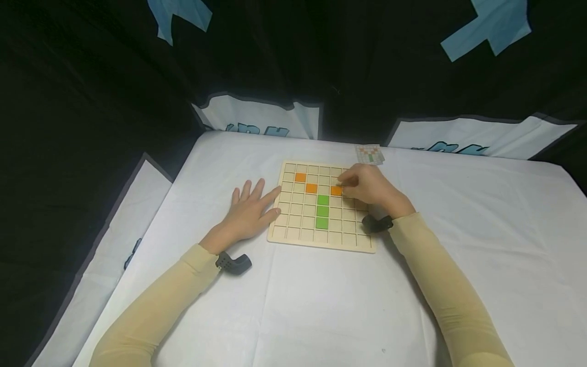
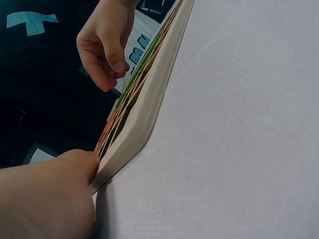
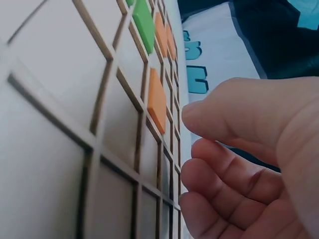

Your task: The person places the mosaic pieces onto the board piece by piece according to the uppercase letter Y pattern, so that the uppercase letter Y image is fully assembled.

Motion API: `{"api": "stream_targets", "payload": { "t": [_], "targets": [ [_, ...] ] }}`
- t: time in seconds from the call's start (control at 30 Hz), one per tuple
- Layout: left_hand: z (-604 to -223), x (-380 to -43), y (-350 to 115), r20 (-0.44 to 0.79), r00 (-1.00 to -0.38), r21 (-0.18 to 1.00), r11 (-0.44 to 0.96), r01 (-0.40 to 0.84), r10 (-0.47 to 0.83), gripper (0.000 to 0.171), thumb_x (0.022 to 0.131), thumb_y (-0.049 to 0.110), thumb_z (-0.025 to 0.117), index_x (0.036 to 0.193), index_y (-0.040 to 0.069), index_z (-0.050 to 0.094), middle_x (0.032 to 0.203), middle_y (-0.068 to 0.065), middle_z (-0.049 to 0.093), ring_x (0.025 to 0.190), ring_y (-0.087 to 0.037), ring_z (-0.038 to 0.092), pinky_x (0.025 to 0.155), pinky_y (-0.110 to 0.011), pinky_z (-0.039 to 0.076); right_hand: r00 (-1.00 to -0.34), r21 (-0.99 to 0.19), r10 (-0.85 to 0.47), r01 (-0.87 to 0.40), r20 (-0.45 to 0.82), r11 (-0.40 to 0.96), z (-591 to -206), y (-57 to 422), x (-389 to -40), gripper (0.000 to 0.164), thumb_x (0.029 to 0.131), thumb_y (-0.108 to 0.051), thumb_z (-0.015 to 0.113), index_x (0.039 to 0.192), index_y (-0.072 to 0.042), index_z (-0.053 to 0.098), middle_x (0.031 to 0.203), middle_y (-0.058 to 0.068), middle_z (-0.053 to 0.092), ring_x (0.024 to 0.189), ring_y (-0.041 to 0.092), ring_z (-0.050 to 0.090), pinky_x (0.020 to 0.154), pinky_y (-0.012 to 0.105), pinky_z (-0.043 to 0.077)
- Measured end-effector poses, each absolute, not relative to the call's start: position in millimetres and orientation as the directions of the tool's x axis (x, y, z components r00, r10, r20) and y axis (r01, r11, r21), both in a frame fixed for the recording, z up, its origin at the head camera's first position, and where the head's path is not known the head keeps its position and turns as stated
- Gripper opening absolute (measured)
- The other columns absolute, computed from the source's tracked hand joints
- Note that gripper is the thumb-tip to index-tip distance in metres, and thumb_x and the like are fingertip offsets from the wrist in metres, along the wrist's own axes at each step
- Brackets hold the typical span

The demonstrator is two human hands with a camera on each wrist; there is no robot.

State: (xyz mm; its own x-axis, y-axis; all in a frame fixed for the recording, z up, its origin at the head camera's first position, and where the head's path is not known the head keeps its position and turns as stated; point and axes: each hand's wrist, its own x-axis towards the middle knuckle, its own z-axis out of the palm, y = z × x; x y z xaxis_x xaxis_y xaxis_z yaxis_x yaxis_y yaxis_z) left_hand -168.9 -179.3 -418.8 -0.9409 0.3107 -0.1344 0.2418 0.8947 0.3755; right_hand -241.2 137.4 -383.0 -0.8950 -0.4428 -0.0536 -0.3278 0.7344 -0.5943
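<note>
A pale wooden grid board (image 1: 293,233) lies on the table. Three green tiles (image 1: 322,211) form a column in its cells, and three orange tiles (image 1: 311,188) sit above them. My left hand (image 1: 247,216) rests flat with fingers spread, its thumb and index finger at the board's left edge. Over the upper right cells is my right hand (image 1: 369,186), fingers bent, close beside the right-hand orange tile (image 3: 157,102). In the right wrist view its thumb and fingers curl near the board; whether anything lies between the fingertips is hidden.
A small pattern card (image 1: 369,154) with orange and green squares lies behind the board's far right corner. White cloth (image 1: 183,300) covers the table. Dark curtains (image 1: 293,61) with blue tape stand behind it. Each wrist wears a dark camera mount (image 1: 235,264).
</note>
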Motion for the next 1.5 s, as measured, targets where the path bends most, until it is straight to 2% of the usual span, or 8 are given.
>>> {"api": "stream_targets", "payload": {
  "t": [0.23,0.43,0.53,0.7,1.0,1.23,1.5],
  "targets": [
    [-421,-169,-179,-0.135,-0.939,0.373,0.894,0.247,0.315,0.064,0.105,0.05,0.04,0.163,0.025,0.029,0.171,-0.022,0.007,0.157,-0.051,-0.004,0.122,-0.071,-0.003,-0.909,-0.593,-0.413,-0.303,-0.056,0.746,-380,152,-240,0.037,0.087,-0.003,0.067,0.123,0.002,0.071,0.125,0.021,0.071,0.107,0.032,0.065,0.096,0.047,0.054],
    [-420,-167,-179,-0.138,-0.939,0.374,0.895,0.244,0.314,0.064,0.105,0.05,0.04,0.163,0.024,0.029,0.172,-0.022,0.007,0.157,-0.051,-0.005,0.122,-0.071,-0.003,-0.944,-0.561,-0.324,-0.24,-0.054,0.792,-372,171,-244,0.037,0.088,-0.004,0.066,0.124,0.0,0.072,0.112,0.021,0.072,0.095,0.03,0.061,0.075,0.034,0.05],
    [-420,-167,-179,-0.136,-0.941,0.377,0.895,0.24,0.31,0.064,0.105,0.05,0.04,0.163,0.024,0.029,0.172,-0.022,0.007,0.157,-0.051,-0.005,0.122,-0.071,-0.003,-0.96,-0.542,-0.277,-0.206,-0.052,0.815,-369,181,-248,0.036,0.089,-0.006,0.067,0.124,0.0,0.072,0.109,0.022,0.07,0.093,0.031,0.061,0.071,0.032,0.048],
    [-419,-168,-179,-0.126,-0.943,0.379,0.893,0.242,0.308,0.063,0.105,0.049,0.041,0.162,0.023,0.03,0.171,-0.023,0.008,0.157,-0.052,-0.005,0.122,-0.071,-0.004,-0.972,-0.52,-0.218,-0.143,-0.084,0.842,-368,192,-252,0.036,0.091,-0.009,0.068,0.126,-0.002,0.071,0.117,0.022,0.069,0.1,0.031,0.058,0.077,0.034,0.046],
    [-420,-169,-179,-0.125,-0.942,0.369,0.896,0.247,0.312,0.063,0.105,0.049,0.04,0.162,0.024,0.029,0.171,-0.023,0.008,0.157,-0.052,-0.004,0.122,-0.071,-0.003,-0.971,-0.532,-0.195,-0.092,-0.139,0.841,-376,199,-255,0.04,0.089,-0.012,0.071,0.127,0.0,0.069,0.127,0.024,0.065,0.104,0.033,0.058,0.084,0.039,0.048],
    [-420,-169,-180,-0.125,-0.942,0.374,0.894,0.247,0.312,0.064,0.105,0.05,0.04,0.162,0.024,0.029,0.171,-0.023,0.008,0.157,-0.052,-0.004,0.122,-0.071,-0.003,-0.96,-0.538,-0.212,-0.083,-0.182,0.839,-382,199,-256,0.043,0.088,-0.01,0.074,0.128,0.002,0.068,0.125,0.025,0.065,0.104,0.033,0.056,0.09,0.042,0.048],
    [-420,-169,-179,-0.124,-0.942,0.378,0.893,0.245,0.311,0.064,0.105,0.05,0.04,0.162,0.024,0.03,0.171,-0.023,0.007,0.157,-0.052,-0.004,0.122,-0.072,-0.003,-0.96,-0.53,-0.183,-0.043,-0.214,0.847,-388,195,-256,0.043,0.087,-0.002,0.072,0.13,0.0,0.067,0.123,0.023,0.062,0.102,0.033,0.052,0.093,0.045,0.048]
  ]
}}
